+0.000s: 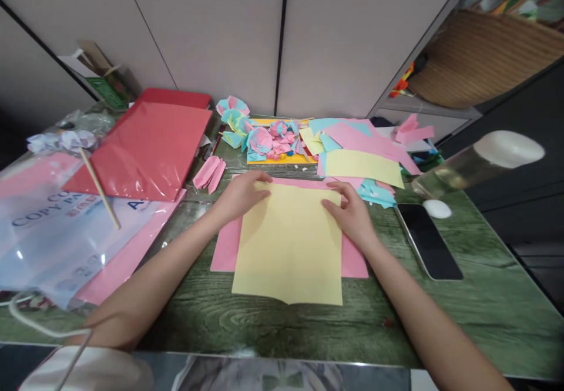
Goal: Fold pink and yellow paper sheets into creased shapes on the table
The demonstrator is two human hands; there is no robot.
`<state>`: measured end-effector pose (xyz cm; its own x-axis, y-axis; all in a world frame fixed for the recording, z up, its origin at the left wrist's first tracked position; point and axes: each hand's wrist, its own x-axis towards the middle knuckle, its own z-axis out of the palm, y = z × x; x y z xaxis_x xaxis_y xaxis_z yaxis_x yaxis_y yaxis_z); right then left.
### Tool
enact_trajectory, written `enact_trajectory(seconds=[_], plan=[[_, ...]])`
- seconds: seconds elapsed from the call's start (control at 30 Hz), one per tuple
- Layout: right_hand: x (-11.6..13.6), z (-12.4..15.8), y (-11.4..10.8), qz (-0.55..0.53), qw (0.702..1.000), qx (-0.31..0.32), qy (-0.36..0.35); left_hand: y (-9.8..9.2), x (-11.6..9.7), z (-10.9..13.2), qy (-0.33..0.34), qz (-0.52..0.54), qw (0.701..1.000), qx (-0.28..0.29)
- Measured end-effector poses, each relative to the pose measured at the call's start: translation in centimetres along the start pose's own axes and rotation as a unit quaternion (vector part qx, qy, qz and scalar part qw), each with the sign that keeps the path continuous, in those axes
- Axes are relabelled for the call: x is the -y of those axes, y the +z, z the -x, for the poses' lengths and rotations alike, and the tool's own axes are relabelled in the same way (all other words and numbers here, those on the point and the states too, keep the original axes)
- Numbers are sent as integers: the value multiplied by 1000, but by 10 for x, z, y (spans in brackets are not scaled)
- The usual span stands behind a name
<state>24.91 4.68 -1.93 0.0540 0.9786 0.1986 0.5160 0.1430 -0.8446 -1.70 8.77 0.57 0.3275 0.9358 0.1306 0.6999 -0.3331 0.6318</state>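
A yellow sheet of paper (288,244) with a faint crease down its middle is in front of me, over a larger pink sheet (356,259). My left hand (247,194) grips the yellow sheet's top left corner between thumb and fingers. At the top right corner, my right hand (350,212) pinches the same sheet. Its near edge bows slightly at the crease. Beyond the left hand lies a folded pink paper piece (210,174). Folded paper flowers (259,140) in pink and blue lie behind the sheets.
Red packs of paper (145,144) and a plastic copy-paper bag (79,232) lie at the left, with a wooden stick (100,188) on top. At the right are cut coloured papers (363,167), a phone (429,241) and a clear bottle (476,165) with a white cap.
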Motion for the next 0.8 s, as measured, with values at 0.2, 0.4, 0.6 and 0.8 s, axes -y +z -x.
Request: enact_trajectory(seconds=[0.2, 0.4, 0.6, 0.8], plan=[[-8, -5, 8, 78, 996, 10, -37, 29, -20, 20, 106, -138, 985, 18], [-2, -4, 4, 145, 988, 11, -49, 46, -20, 29, 83, -164, 978, 97], [-5, -4, 3, 168, 984, 39, -44, 52, -19, 28, 84, -209, 970, 95], [-10, -5, 5, 190, 979, 62, -50, 52, -20, 28, 86, -217, 968, 92]])
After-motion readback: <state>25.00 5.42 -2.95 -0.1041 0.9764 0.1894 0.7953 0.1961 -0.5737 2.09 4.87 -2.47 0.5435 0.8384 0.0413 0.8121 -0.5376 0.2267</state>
